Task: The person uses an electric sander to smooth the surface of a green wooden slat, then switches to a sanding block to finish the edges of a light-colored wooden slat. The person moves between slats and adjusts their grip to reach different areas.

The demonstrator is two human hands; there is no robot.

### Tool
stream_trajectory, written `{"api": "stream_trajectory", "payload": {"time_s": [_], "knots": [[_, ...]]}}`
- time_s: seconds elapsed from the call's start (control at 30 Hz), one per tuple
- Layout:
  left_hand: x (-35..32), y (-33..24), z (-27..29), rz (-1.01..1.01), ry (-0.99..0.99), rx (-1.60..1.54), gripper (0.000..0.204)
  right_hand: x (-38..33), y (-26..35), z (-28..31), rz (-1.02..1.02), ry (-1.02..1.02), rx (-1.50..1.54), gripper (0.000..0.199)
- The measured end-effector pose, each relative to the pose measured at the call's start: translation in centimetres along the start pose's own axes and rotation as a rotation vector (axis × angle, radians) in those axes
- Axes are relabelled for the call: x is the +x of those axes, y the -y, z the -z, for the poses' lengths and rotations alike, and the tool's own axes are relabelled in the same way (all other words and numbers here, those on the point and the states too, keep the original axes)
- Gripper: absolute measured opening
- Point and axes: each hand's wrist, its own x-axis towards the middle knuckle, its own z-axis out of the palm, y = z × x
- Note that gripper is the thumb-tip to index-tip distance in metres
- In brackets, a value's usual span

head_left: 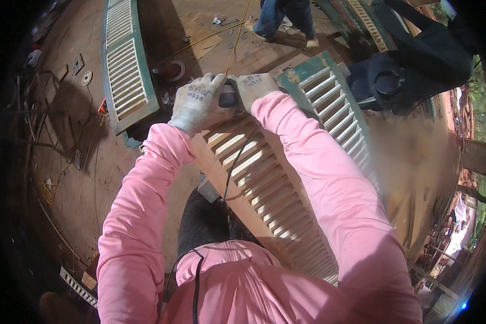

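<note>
A bare-wood louvered shutter (215,171) lies slanted in front of me, its slats running down toward my body. At its far end, both gloved hands are closed on a dark, rounded corded power tool (228,97), mostly hidden by the gloves. My left hand (200,101) wraps its left side, and my right hand (255,89) grips the right side. A thin black cord (233,166) trails from near the tool across the slats. The tool's underside is out of sight, so I cannot tell whether it touches the wood.
Green-framed shutters lie to the left (112,89) and right (301,70). A person in dark clothing (418,67) bends at the upper right; another in jeans (286,20) is at the top. A yellow cord (206,38) crosses the dirt floor. Metal frames (43,113) stand at left.
</note>
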Motion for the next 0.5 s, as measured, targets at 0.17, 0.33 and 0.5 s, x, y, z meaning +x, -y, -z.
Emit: {"api": "stream_trajectory", "payload": {"time_s": [0.17,0.33,0.5], "knots": [[-4.4,2.2,0.5,0.04,-0.117,-0.002,0.071,0.6,4.6,-0.4,0.042,-0.015,0.008,0.023],[-8.9,4.5,0.4,0.15,-0.171,-0.048,0.069,1.7,9.4,-0.6,0.216,-0.008,0.023,0.025],[-9.1,4.2,-0.1,0.122,-0.14,-0.021,0.068,0.8,9.1,-1.3,0.241,0.01,0.059,0.024]]}}
